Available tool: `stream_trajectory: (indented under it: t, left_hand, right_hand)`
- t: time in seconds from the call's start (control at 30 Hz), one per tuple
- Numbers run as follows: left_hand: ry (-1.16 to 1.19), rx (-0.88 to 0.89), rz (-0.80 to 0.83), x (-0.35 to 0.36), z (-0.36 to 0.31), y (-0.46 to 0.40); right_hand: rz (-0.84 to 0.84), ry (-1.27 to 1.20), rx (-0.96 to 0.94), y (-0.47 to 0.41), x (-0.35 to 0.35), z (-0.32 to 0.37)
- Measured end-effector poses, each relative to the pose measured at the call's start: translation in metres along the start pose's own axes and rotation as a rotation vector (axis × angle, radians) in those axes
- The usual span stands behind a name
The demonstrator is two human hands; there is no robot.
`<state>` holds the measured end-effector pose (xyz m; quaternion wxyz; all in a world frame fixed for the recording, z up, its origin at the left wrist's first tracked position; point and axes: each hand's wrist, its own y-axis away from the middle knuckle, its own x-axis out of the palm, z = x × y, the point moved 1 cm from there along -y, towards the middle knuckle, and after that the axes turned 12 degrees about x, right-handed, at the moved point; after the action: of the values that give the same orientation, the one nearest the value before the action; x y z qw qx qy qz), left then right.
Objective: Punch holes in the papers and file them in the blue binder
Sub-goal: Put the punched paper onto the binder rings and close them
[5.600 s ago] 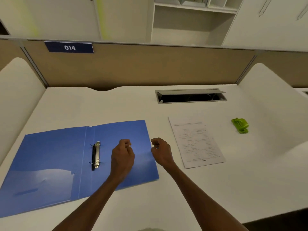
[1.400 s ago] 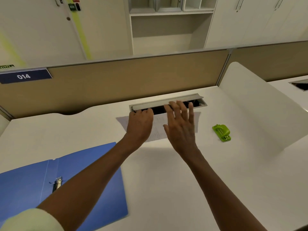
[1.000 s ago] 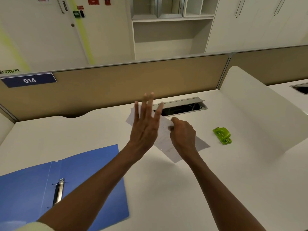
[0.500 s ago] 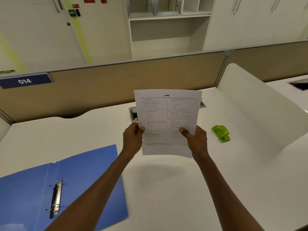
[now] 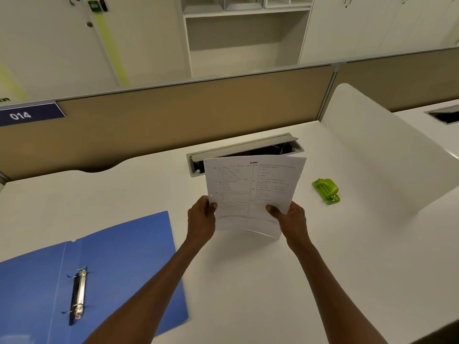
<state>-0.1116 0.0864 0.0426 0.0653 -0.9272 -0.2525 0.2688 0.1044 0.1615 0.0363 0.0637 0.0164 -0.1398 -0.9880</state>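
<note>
Printed papers [image 5: 250, 192] stand upright above a white desk [image 5: 248, 281], the left hand [image 5: 201, 220] and right hand [image 5: 291, 219] each pinching a lower corner. An open blue binder [image 5: 119, 264] lies at left, a green hole punch [image 5: 325, 190] at right.

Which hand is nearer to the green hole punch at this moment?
The right. The right hand holds the papers by their lower right edge, just left of the green hole punch. The left hand grips the opposite edge, farther from it.
</note>
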Motion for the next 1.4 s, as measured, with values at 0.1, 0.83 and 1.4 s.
stream_trajectory:
  t: [0.1, 0.83, 1.4]
  left_hand:
    - [-0.013, -0.009, -0.018, -0.001, 0.001, -0.001]
    - [0.121, -0.191, 0.021, -0.097, 0.019, 0.012]
    - [0.258, -0.537, -0.141, -0.221, 0.112, 0.107]
  right_hand:
    - [0.007, 0.028, -0.020, -0.002, 0.000, 0.004]
    - [0.067, 0.502, -0.292, 0.010, 0.064, 0.024]
    - [0.358, 0.500, -0.116, 0.092, 0.194, -0.040]
